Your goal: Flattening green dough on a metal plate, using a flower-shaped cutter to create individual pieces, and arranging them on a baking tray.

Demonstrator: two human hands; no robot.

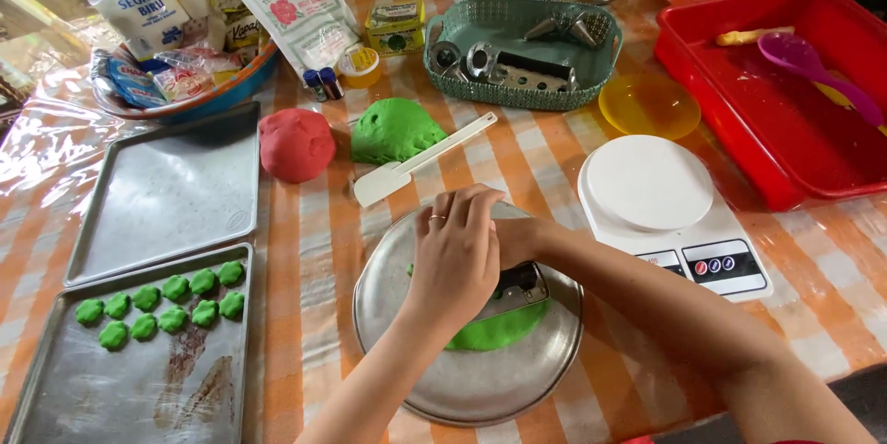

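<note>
Head view: both hands meet over a round metal plate [517,389] on the checked worktop [314,250]. The left hand [455,255], ring on one finger, curls over the right hand [517,239], and together they grip a metal press [519,289] pushed down onto green dough [499,328] lying on the plate. Nearby lie a white spatula [420,159], a red dough ball [296,144], a green dough lump [395,128] and a tray [111,398] of small green pieces [162,307].

Right hand [517,239] mostly hidden under left hand [455,255]; green dough [499,328] partly covered.
</note>
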